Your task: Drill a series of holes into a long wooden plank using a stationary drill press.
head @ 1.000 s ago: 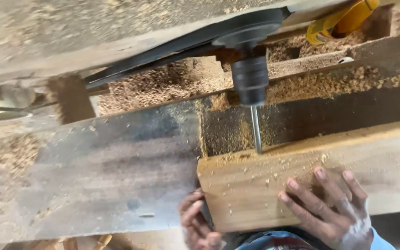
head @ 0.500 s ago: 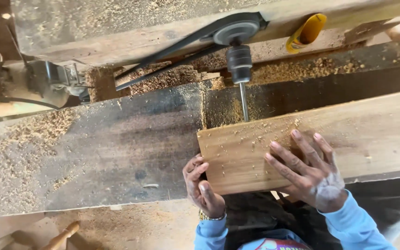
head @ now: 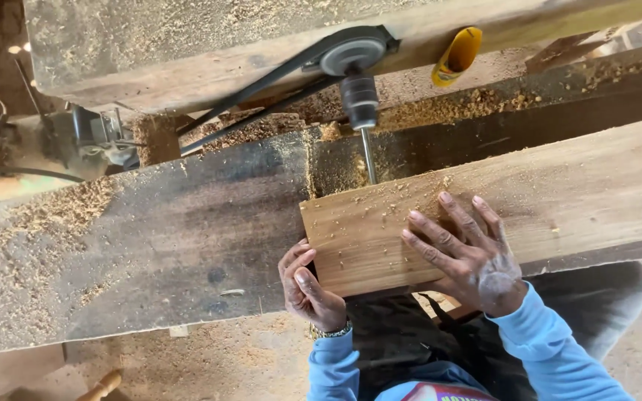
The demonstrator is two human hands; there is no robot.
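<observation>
Both hands on a pale plank at a belt-driven borer.

Left hand (head: 307, 286) curls round the plank (head: 499, 215) end; right hand (head: 469, 252) presses flat, fingers spread — plank lies on the dark bench (head: 150, 245), drill bit (head: 368, 156) at its far edge.

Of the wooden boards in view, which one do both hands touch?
The pale, clean plank lying under the drill bit. The right hand presses flat on top; the left hand grips its end. The other boards are dark, dusty, untouched.
</observation>
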